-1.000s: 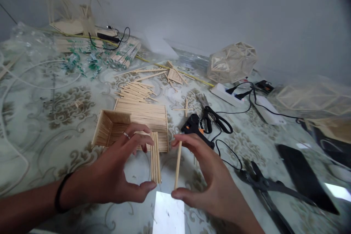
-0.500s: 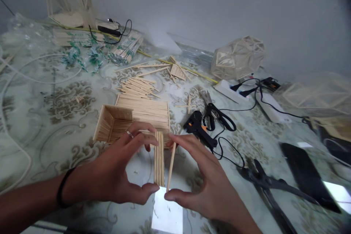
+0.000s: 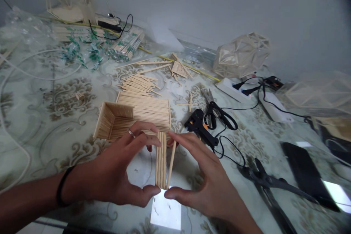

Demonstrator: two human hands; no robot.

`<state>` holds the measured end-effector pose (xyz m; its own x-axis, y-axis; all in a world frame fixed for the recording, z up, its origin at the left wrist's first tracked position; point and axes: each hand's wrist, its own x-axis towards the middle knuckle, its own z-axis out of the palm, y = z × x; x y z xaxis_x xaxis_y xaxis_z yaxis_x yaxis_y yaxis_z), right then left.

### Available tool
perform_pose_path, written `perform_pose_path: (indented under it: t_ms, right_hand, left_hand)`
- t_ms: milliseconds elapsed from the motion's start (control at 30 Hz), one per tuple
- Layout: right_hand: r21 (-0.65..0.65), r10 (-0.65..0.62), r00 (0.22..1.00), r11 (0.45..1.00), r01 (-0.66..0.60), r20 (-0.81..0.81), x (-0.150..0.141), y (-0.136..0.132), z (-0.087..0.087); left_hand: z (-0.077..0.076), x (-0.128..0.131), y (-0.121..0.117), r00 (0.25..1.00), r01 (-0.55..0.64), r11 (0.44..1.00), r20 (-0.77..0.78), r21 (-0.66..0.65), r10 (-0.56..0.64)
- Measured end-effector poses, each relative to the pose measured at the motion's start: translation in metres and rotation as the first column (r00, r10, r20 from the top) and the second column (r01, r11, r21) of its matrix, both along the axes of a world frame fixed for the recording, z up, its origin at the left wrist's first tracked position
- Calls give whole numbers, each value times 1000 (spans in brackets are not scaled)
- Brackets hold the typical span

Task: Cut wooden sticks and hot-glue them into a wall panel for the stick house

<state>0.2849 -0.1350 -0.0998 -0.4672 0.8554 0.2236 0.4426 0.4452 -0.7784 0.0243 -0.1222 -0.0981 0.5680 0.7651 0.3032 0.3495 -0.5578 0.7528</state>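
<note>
My left hand (image 3: 120,172) pinches a small panel of joined wooden sticks (image 3: 160,161) end to end between thumb and fingers. My right hand (image 3: 203,177) holds a single wooden stick (image 3: 171,164) the same way, its lower end touching the panel's right edge and its top leaning slightly away. Just behind my hands sit an open stick-built box (image 3: 113,124) and a flat slab of sticks (image 3: 148,111).
A loose stick pile (image 3: 138,84) lies further back. A black glue gun (image 3: 201,129), scissors (image 3: 219,113), large shears (image 3: 270,182), a dark phone (image 3: 307,173), a power strip (image 3: 231,89) with cables and stick-frame lantern shapes (image 3: 241,55) occupy the right side.
My right hand has brought the single stick leftward until its lower end meets the panel held by my left hand. The view has shifted slightly.
</note>
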Motion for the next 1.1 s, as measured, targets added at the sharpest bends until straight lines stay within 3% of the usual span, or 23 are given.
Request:
perform_pose_path:
  t_ms: [833,1100]
  right_hand:
    - [-46,66,997,997,-68,-39,-4,0,2]
    - [-106,-41,993,994,30,-108,-5,1,-5]
  left_hand:
    - [2,-2,1,997,62,998,35,13,-62]
    - [3,-2,1,997,59,998,41,21,-60]
